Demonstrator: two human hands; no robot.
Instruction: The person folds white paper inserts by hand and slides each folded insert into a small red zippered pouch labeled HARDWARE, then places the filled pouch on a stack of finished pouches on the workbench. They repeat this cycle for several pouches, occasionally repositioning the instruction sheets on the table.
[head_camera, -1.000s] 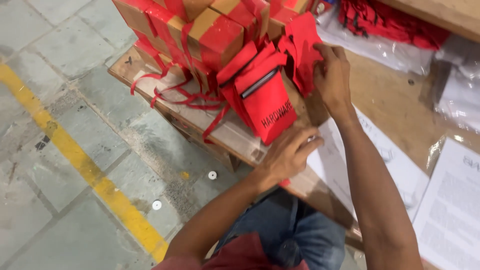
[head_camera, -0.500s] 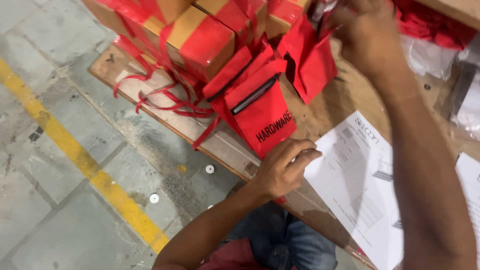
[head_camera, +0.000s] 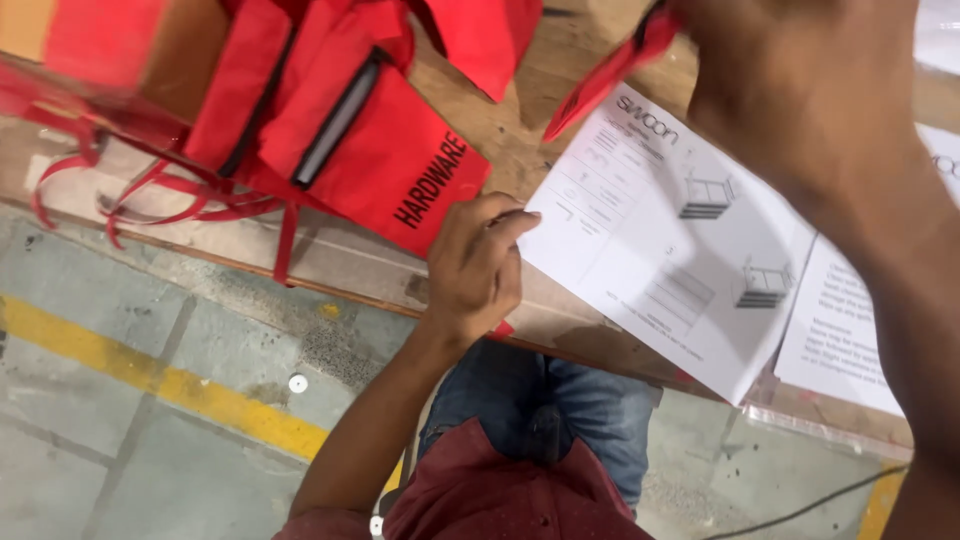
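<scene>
Our wooden worktop (head_camera: 560, 85) carries a heap of red pouches (head_camera: 330, 130) on the left and printed sheets on the right, so, as we judge it, most of the pouches lie untouched with one in hand. Our left hand (head_camera: 478, 265) rests curled at the worktop's edge, fingers on the corner of the instruction sheet (head_camera: 670, 235), just beside the nearest pouch. Our right hand (head_camera: 790, 95) is raised close to the camera, closed on a red strap (head_camera: 610, 75), but blur and the frame's top edge hide what the strap belongs to.
</scene>
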